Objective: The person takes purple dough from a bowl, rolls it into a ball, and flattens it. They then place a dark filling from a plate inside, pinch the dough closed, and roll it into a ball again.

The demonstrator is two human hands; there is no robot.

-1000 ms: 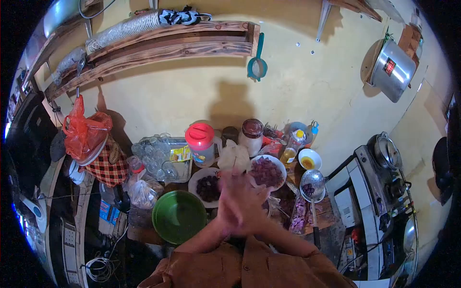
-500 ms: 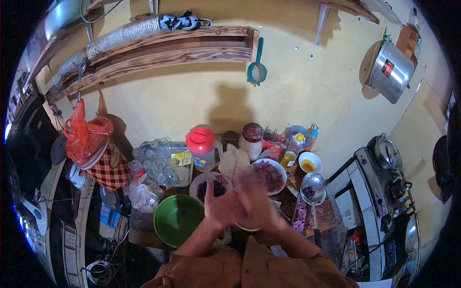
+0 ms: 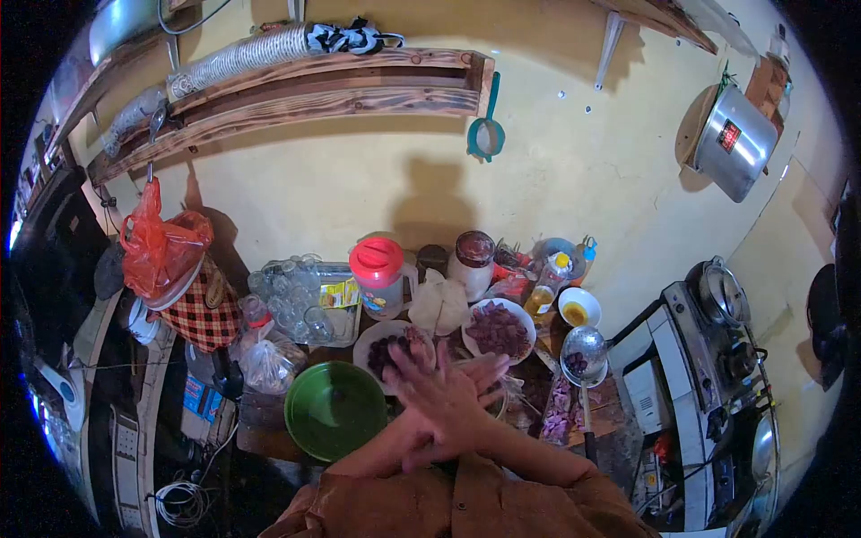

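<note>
Palm over palm, my two hands cross in the middle, above the front of the table. My right hand [image 3: 441, 402] lies on top with its fingers spread. Beneath it is my left hand [image 3: 490, 369], mostly covered, its outstretched fingers showing on the right. Neither hand visibly holds anything. Just behind them are a white plate [image 3: 362, 351] of dark round pieces and a white plate [image 3: 531, 334] of chopped purplish pieces. A green basin [image 3: 327, 412] stands left of the hands. What lies directly below the hands is largely hidden.
A metal skimmer [image 3: 587, 339] rests over a bowl at right, near a bowl of yellow liquid [image 3: 578, 309] and an oil bottle [image 3: 543, 291]. Behind stand a red-lidded pitcher [image 3: 378, 282] and a tray of glasses [image 3: 296, 300]. A stove [image 3: 695, 359] is far right.
My hands have turned over each other: the right hand has come down and left across the left hand, fingers spread. The plates are less covered.
</note>
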